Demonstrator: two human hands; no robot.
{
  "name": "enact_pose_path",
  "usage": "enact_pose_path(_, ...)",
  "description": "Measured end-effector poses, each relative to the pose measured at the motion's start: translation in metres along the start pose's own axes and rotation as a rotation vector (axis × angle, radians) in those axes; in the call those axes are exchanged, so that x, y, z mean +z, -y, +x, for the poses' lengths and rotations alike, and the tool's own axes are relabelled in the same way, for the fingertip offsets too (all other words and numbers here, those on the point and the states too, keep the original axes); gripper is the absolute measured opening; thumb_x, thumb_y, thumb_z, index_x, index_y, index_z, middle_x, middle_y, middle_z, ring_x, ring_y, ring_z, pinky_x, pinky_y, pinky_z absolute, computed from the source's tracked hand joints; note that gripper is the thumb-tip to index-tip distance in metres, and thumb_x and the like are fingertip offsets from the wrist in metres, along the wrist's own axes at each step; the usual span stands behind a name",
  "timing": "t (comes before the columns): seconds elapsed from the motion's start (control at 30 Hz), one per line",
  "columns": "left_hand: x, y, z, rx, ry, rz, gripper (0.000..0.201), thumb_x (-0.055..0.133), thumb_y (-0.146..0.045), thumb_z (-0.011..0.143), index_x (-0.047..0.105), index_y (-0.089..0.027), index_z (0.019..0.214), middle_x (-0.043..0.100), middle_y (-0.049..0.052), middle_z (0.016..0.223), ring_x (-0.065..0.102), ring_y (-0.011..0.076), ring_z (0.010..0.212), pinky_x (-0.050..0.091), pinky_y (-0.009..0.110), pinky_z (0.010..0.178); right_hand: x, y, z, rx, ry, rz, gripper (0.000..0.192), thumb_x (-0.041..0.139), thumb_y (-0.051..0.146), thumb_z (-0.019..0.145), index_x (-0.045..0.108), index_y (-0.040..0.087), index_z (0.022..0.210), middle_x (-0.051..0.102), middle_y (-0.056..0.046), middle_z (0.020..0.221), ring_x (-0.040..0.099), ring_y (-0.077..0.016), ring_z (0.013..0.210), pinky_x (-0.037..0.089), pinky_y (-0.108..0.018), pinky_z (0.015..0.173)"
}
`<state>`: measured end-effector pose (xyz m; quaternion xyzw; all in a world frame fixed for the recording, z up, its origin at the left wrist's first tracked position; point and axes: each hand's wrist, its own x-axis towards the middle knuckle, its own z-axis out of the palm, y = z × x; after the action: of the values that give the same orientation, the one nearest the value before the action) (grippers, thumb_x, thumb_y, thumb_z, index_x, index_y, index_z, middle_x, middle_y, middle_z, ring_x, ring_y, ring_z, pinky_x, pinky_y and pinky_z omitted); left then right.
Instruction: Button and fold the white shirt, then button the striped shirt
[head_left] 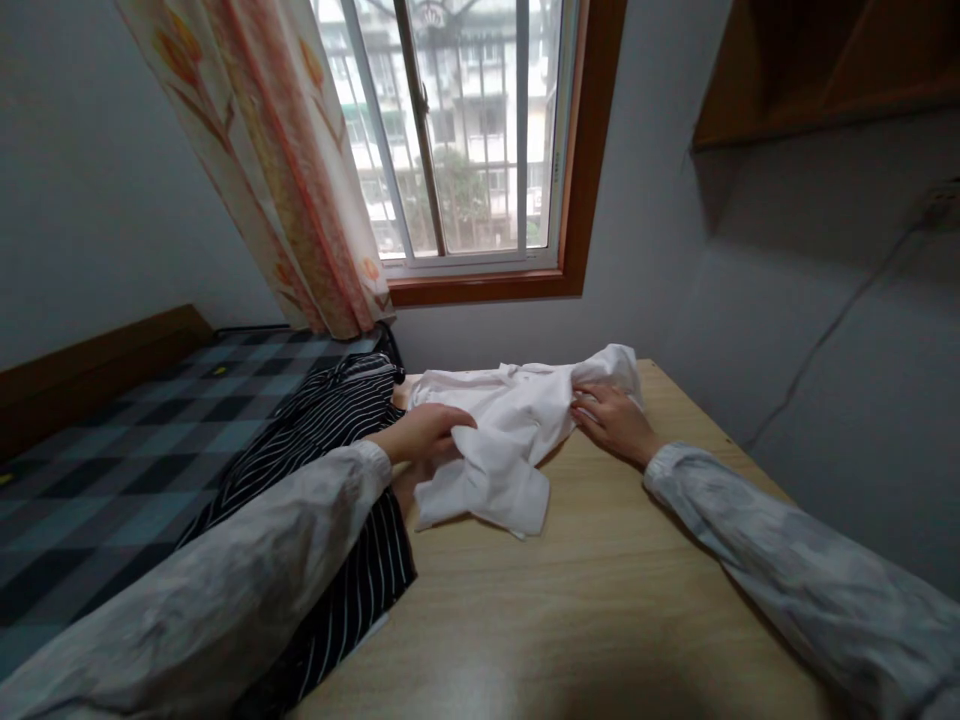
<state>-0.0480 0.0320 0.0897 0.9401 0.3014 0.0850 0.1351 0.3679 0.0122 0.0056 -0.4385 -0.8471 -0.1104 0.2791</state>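
Observation:
A crumpled white shirt (517, 400) lies across the far part of the wooden table (600, 600), one loose part folded toward me. My left hand (431, 432) is closed on the shirt's left side, with the thumb and fingers pinching the fabric; some fingertips are hidden by the cloth. On the other side, my right hand (613, 422) grips the shirt's right edge between its fingers, palm down near the tabletop. A black-and-white striped garment (375, 560) hangs over the table's left edge, partly beneath my left forearm.
To the left is a bed with a checked cover (150, 440) and a wooden board (105, 335). A flowered curtain (292, 180) hangs beside the barred window (472, 150). At upper right is a wooden shelf (817, 90), with a cable (832, 320) running down the wall.

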Motion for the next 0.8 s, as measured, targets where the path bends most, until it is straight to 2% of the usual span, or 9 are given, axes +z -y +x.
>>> enact_pose_path(0.1, -0.008, 0.003, 0.003, -0.25, -0.195, -0.246, 0.036, 0.058, -0.022, 0.081, 0.08, -0.019, 0.11, 0.081, 0.006, 0.093, 0.075, 0.0239, 0.089, 0.056, 0.031, 0.079, -0.001, 0.004, -0.001, -0.116, 0.05, 0.082, 0.061, 0.068, 0.056, 0.1, 0.063, 0.019, 0.148, 0.063, -0.02, 0.153, 0.057, -0.0396, 0.141, 0.041, -0.058, 0.122)
enact_pose_path(0.2, -0.013, 0.004, 0.008, -0.321, -0.315, -0.404, 0.032, 0.06, -0.027, 0.077, 0.08, -0.018, 0.101, 0.081, 0.008, 0.1, 0.073, 0.0247, 0.095, 0.059, 0.032, 0.082, 0.003, 0.017, 0.004, -0.178, 0.07, 0.1, 0.077, 0.073, 0.059, 0.096, 0.054, 0.018, 0.158, 0.06, -0.021, 0.157, 0.055, -0.0402, 0.144, 0.035, -0.06, 0.127)
enact_pose_path(0.3, -0.013, 0.004, 0.012, -0.322, -0.355, -0.482, 0.029, 0.063, -0.031, 0.074, 0.08, -0.019, 0.094, 0.081, 0.009, 0.103, 0.072, 0.0257, 0.102, 0.059, 0.035, 0.091, 0.013, 0.032, 0.014, -0.149, 0.085, 0.062, 0.056, 0.066, 0.042, 0.102, 0.062, 0.017, 0.152, 0.068, -0.019, 0.147, 0.061, -0.0374, 0.134, 0.04, -0.057, 0.122)
enact_pose_path(0.37, -0.012, 0.005, 0.011, -0.342, -0.342, -0.522, 0.03, 0.065, -0.035, 0.074, 0.08, -0.019, 0.095, 0.081, 0.009, 0.103, 0.072, 0.0262, 0.101, 0.059, 0.036, 0.093, 0.019, 0.039, 0.021, -0.126, 0.116, 0.059, 0.037, 0.059, 0.03, 0.104, 0.073, 0.018, 0.135, 0.076, -0.016, 0.129, 0.065, -0.0354, 0.122, 0.046, -0.053, 0.114)
enact_pose_path(0.43, -0.015, 0.008, 0.007, -0.345, -0.31, -0.531, 0.033, 0.069, -0.04, 0.074, 0.08, -0.019, 0.097, 0.081, 0.009, 0.105, 0.072, 0.027, 0.103, 0.058, 0.036, 0.096, 0.021, 0.038, 0.026, -0.091, 0.107, 0.115, 0.03, 0.054, 0.024, 0.104, 0.079, 0.02, 0.12, 0.079, -0.014, 0.116, 0.066, -0.0337, 0.116, 0.047, -0.05, 0.111)
enact_pose_path(0.53, -0.029, 0.014, -0.003, -0.33, -0.279, -0.533, 0.042, 0.075, -0.052, 0.075, 0.081, -0.018, 0.099, 0.082, 0.009, 0.11, 0.072, 0.0275, 0.106, 0.056, 0.035, 0.1, 0.011, 0.019, 0.035, 0.065, -0.061, 0.294, 0.032, 0.048, 0.03, 0.106, 0.078, 0.021, 0.116, 0.079, -0.013, 0.117, 0.067, -0.0322, 0.116, 0.049, -0.047, 0.109)
enact_pose_path(0.63, -0.049, 0.023, -0.014, -0.396, -0.278, -0.552, 0.054, 0.082, -0.063, 0.07, 0.082, -0.017, 0.098, 0.082, 0.009, 0.103, 0.071, 0.0276, 0.1, 0.057, 0.034, 0.094, -0.018, -0.017, 0.051, 0.291, -0.245, 0.417, 0.041, 0.044, 0.047, 0.109, 0.075, 0.022, 0.117, 0.078, -0.012, 0.112, 0.069, -0.0314, 0.107, 0.052, -0.043, 0.097)
enact_pose_path(0.7, -0.058, 0.03, -0.019, -0.447, -0.257, -0.517, 0.058, 0.086, -0.067, 0.065, 0.083, -0.018, 0.095, 0.082, 0.008, 0.096, 0.071, 0.0289, 0.098, 0.057, 0.035, 0.092, -0.041, -0.043, 0.063, 0.37, -0.246, 0.449, 0.047, 0.046, 0.059, 0.108, 0.075, 0.023, 0.112, 0.077, -0.009, 0.104, 0.069, -0.0292, 0.099, 0.051, -0.038, 0.091)
enact_pose_path(0.8, -0.061, 0.043, -0.027, -0.455, -0.23, -0.338, 0.046, 0.088, -0.063, 0.066, 0.085, -0.024, 0.089, 0.084, 0.007, 0.095, 0.073, 0.0304, 0.103, 0.056, 0.037, 0.099, -0.066, -0.073, 0.073, 0.349, -0.199, 0.382, 0.048, 0.052, 0.065, 0.104, 0.076, 0.024, 0.106, 0.076, -0.01, 0.104, 0.066, -0.0294, 0.102, 0.05, -0.04, 0.097)
